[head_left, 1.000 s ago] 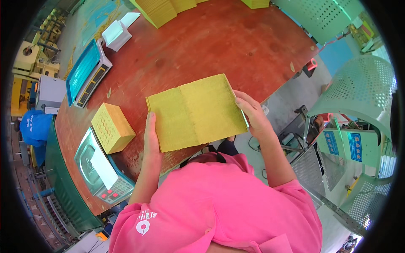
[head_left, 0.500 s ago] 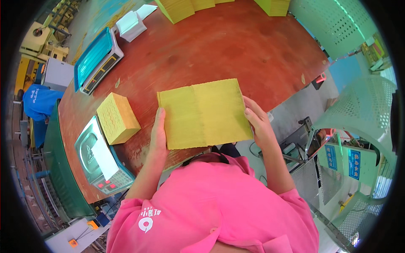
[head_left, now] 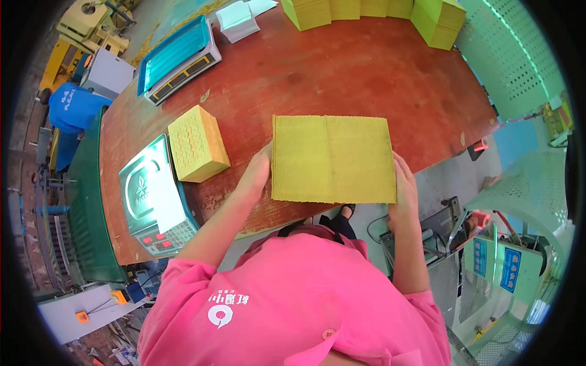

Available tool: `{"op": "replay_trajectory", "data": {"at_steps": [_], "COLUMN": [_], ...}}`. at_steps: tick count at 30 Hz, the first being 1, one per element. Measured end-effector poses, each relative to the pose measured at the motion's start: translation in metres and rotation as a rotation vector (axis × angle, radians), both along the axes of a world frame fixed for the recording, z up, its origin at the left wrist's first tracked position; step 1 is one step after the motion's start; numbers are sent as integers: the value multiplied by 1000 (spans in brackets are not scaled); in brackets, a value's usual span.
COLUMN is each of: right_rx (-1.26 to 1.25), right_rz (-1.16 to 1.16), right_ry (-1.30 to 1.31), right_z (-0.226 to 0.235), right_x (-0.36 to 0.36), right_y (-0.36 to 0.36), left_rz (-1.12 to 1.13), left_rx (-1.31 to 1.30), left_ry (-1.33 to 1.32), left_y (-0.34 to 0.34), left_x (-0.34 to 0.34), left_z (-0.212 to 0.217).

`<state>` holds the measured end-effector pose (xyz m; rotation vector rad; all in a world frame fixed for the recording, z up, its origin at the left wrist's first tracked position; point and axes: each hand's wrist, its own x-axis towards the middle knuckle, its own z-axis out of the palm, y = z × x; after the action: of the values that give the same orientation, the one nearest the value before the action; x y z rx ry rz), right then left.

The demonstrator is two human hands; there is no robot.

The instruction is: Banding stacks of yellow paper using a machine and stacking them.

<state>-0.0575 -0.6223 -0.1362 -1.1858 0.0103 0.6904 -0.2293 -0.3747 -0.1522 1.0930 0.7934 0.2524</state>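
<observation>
While both hands frame the middle of the picture, a squared stack of yellow paper sheets [head_left: 332, 160] sits right between them, and it's off the surface, by the look of it, held over the near edge! Over on its left side, the left hand [head_left: 257, 172] is half open, flattened along the edge; across at the other end, the right hand [head_left: 406, 189] curves round the right edge, fingers loosely bent. How far either set of fingers reaches underneath, I can't tell; the stack hides that.

Now, the handling: layered edges show on the left, so this looks like many loose leaves, probably fairly weighty together, yet each sheet soft and easily creased. The faces look dry and rough, so slipping from the skin seems less of a worry than leaves sliding over one another. Best hold, I'd judge, is just this: opposite short ends, even inward pressure, support from below so the middle doesn't sag.

Left of centre, a yellow block with a wavy-patterned face [head_left: 196, 143] stands just beside a scale with a shiny metal pan [head_left: 135, 183]. Upper left, there's a scale with a teal tray [head_left: 176, 55]; along the top, more yellow stacks [head_left: 342, 7] line the red surface [head_left: 262, 79].
</observation>
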Motion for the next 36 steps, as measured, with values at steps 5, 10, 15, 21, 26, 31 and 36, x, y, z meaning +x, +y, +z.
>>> {"op": "replay_trajectory", "data": {"at_steps": [5,10,15,21,26,31,36], "right_rx": [-125,-248,-117,-73,-135,-218,-123], "right_rz": [57,-42,-200,-535,-880,-956,-1057], "right_ry": [-69,-287,-205,-138,-113,124,224], "right_z": [-13,-29,-1,-9,-49,-94,-113], "right_x": [-5,-42,-86,-140,-206,-248,-265], "right_y": [-10,-40,-139,-307,-468,-619,-670], "left_rz": [-110,-56,-293,-534,-733,-1160,-1299], "left_rx": [30,109,-29,18,-94,91,411], "left_ry": [82,204,23,-169,-90,224,-98], "left_y": [4,-30,-106,-263,-458,-607,-668], "left_x": [8,12,0,39,50,59,74], "left_z": [-21,-14,-3,-53,-71,-144,-113]}}
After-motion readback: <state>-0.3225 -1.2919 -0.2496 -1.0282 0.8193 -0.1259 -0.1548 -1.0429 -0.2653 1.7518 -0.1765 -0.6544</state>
